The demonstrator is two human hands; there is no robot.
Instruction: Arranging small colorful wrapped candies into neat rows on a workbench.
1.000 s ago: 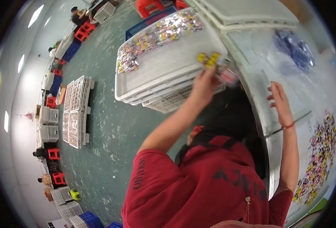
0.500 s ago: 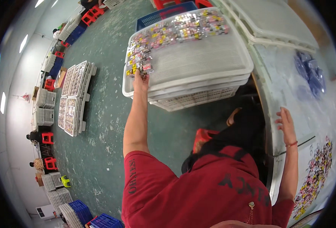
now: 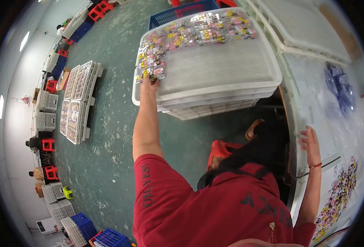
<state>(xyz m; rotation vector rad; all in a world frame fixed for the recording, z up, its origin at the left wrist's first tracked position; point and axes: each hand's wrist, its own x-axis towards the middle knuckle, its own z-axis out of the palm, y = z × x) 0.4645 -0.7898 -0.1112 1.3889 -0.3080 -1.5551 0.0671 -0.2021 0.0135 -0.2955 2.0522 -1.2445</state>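
My left hand (image 3: 150,84) reaches to the near left corner of a white mesh tray (image 3: 215,68). Its fingers are closed on the near edge of a small clear packet (image 3: 159,74) with colourful pieces inside. More such packets (image 3: 208,37) lie in rows along the tray's far and left sides. My right hand (image 3: 311,146) is open and holds nothing, its fingers apart over the pale worktable (image 3: 307,99). On the table, nearer me, small pink, yellow and black pieces (image 3: 334,197) are spread in a heap.
The tray tops a white stack, with a blue crate (image 3: 182,13) behind. Blue plastic wrapping (image 3: 339,88) lies on the table. Filled trays (image 3: 78,99) stand on the floor at left. Red stools (image 3: 223,151), white crates and other people (image 3: 34,143) are around.
The whole view has shifted slightly. My left hand stays at the tray's near left packets, its fingers slightly shifted. My right hand stays open over the table.
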